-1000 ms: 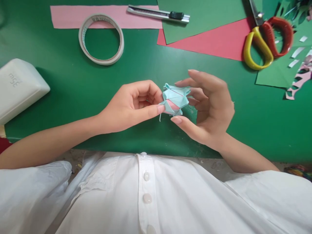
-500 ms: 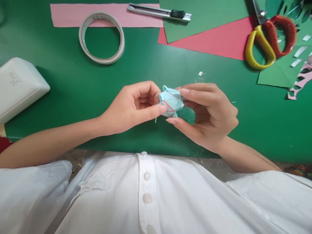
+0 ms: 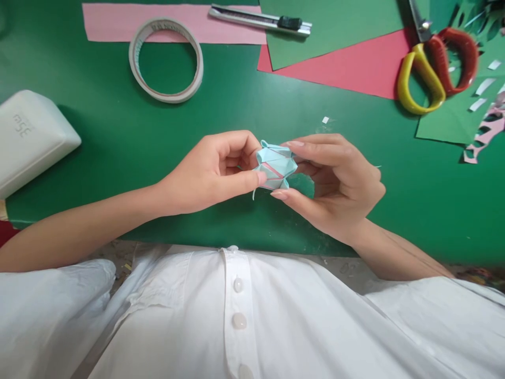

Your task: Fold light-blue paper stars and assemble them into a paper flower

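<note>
Since a second ago my right hand (image 3: 339, 184) has closed in; now both it and my left hand (image 3: 215, 171) pinch the folded paper (image 3: 275, 164), held just above the table (image 3: 118, 142) near its front edge. Tape (image 3: 165, 59), a knife (image 3: 260, 20) and scissors (image 3: 434, 66) lie along the far edge.

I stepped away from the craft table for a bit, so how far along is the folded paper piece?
Looks well along: the light blue folded paper piece already has many creases and a compact, puffed shape. In hand: left hand and right hand each pinch it above the green table. Left: final shaping, probably. The scissors, utility knife and tape roll lie untouched.
</note>
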The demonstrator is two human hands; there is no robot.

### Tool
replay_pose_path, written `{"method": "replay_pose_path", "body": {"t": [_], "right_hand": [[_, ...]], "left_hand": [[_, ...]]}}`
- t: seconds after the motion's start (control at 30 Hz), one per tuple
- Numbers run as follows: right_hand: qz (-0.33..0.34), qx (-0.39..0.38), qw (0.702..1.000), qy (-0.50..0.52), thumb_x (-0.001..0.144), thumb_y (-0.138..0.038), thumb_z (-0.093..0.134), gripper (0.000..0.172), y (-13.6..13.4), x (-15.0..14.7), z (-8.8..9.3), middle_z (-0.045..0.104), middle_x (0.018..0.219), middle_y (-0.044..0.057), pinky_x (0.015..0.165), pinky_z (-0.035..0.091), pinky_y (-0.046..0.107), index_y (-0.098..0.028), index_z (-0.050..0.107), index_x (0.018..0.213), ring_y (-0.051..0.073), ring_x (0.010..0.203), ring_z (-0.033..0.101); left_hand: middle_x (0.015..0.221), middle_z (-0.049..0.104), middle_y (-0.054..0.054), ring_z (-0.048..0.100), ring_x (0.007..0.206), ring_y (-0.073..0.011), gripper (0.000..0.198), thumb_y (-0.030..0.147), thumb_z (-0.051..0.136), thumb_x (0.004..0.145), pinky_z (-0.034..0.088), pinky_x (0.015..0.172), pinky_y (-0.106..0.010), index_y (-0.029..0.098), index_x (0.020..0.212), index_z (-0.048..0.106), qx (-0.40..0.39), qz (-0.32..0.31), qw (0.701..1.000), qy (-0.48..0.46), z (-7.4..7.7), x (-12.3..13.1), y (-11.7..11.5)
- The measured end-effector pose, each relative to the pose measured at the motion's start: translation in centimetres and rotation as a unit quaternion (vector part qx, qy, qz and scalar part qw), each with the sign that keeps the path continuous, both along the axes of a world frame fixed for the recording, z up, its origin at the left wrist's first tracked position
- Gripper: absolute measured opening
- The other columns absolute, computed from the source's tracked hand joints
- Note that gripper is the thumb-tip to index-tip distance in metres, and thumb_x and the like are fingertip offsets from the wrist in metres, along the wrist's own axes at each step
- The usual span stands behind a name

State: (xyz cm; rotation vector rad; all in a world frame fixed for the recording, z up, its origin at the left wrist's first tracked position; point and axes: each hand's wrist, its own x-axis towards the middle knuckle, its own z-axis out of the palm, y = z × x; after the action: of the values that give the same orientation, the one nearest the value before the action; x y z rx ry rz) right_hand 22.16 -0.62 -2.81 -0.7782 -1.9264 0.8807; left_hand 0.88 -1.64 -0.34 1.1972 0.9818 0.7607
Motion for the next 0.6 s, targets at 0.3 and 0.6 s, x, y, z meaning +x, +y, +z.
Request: {"method": "replay_pose_path", "body": {"t": [0.3,0.6], "right_hand": [[-0.001,-0.06,0.998,-0.01,0.073,-0.043,0.084,0.052,-0.38,-0.07,-0.07,0.067,0.108,0.003,0.073,0.067,0.036,-0.033,0.066,0.121,0.021,0.092,0.068],[-0.03,-0.147,0.988,0.043,0.077,-0.042,0.082,0.047,-0.24,-0.24,0.46,0.064,0.114,0.0,0.074,0.066,0.033,-0.039,0.065,0.12,0.017,0.087,0.068]], "left_hand": [[0.073,0.061,0.002,0.066,0.071,-0.0138,0.031,0.042,0.076,0.08,0.057,0.062,-0.028,0.019,0.074,0.056,-0.018,-0.001,1.0,-0.008,-0.17,-0.07,-0.01],[0.081,0.067,0.002,0.07,0.079,-0.0153,0.028,0.041,0.08,0.076,0.062,0.073,-0.031,0.021,0.079,0.061,0.017,0.025,0.999,-0.025,-0.21,-0.02,0.03]]}}
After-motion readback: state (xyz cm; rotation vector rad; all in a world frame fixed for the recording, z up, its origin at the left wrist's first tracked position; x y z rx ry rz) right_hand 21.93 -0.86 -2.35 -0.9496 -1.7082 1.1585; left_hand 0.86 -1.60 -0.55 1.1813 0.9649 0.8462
